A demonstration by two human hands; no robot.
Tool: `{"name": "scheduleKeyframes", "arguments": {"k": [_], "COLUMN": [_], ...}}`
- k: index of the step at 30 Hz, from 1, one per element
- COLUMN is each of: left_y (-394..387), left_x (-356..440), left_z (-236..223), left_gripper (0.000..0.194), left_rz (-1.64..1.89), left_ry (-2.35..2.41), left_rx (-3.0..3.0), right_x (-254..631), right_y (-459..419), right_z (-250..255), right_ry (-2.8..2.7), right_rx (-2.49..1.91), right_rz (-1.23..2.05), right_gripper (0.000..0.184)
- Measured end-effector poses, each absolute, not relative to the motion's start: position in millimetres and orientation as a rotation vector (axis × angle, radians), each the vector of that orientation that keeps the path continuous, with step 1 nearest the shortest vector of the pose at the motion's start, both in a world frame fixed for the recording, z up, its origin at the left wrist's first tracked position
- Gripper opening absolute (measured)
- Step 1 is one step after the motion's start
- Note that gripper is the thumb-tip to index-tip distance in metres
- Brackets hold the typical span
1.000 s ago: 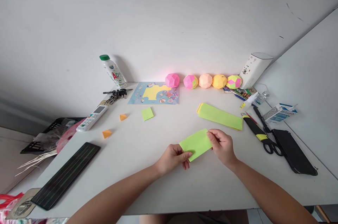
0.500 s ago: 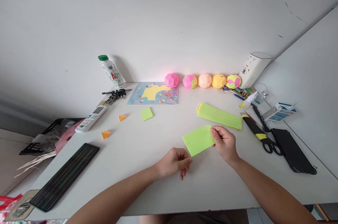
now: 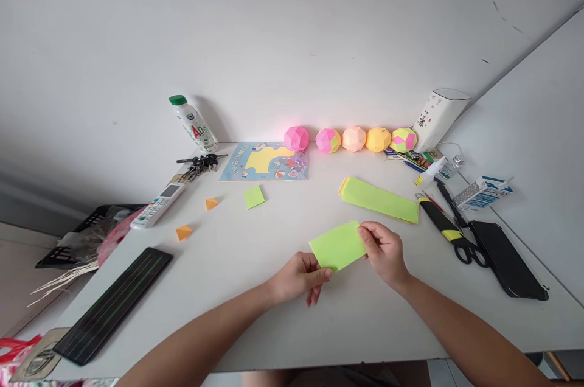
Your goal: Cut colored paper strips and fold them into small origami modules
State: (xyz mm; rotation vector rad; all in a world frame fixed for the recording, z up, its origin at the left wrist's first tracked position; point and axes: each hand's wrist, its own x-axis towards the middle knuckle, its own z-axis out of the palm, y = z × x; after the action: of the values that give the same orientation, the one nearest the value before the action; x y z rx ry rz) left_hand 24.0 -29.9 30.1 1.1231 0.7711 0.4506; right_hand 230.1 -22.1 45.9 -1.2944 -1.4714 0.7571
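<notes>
Between my hands, a little above the table, is a rectangular sheet of bright green paper (image 3: 338, 246). My right hand (image 3: 384, 251) pinches its upper right corner between thumb and fingers. At the lower left corner, my left hand (image 3: 302, 277) has its thumb over the paper and its fingers beneath. Beyond my right hand lies a stack of long green paper strips (image 3: 381, 199), with yellow showing at one end. A small green paper square (image 3: 254, 197) rests farther left, near two folded orange paper pieces (image 3: 184, 232).
Faceted paper balls (image 3: 354, 139) line the wall beside a printed card (image 3: 274, 162). To the right are scissors (image 3: 449, 235), a phone (image 3: 506, 260), a glue bottle (image 3: 430, 172) and a small box (image 3: 483, 193). Leftward are a bottle (image 3: 194, 124), keys (image 3: 204, 162), a remote (image 3: 158, 205) and a black panel (image 3: 114, 306).
The green sheet has moved slightly left and down with my right hand. My left thumb and fingers have come onto its lower left corner.
</notes>
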Motion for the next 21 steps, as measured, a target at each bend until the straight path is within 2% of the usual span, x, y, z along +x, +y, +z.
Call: {"name": "scheduleKeyframes", "arguments": {"k": [7,12,15,18,21], "left_y": [-22.5,-14.9,-15.1,-19.5,-24.4], "left_x": [21.4,9.5,9.1,13.7,17.7], "left_z": [31.2,29.6,28.8,27.7,26.6], "left_gripper": [0.028,0.019,0.024,0.023,0.023], "left_rz": [0.87,1.065,0.906,0.592,0.43], "left_ry": [0.898,1.023,0.946,0.825,0.781], "left_rx": [1.014,1.035,1.068,1.114,1.157], "right_x": [225.7,232.4,235.5,229.2,217.2], "right_y": [-25.4,-21.7,-18.8,-21.9,-29.9], "right_z": [44.1,50.3,52.7,48.7,40.7], "right_ry": [-1.402,-1.677,-1.733,-1.762,-1.846], "right_rx": [-1.257,-1.215,-1.175,-1.145,-1.113], "right_rz": [0.931,1.217,1.276,1.291,1.324], "right_gripper": [0.021,0.021,0.012,0.027,0.017]}}
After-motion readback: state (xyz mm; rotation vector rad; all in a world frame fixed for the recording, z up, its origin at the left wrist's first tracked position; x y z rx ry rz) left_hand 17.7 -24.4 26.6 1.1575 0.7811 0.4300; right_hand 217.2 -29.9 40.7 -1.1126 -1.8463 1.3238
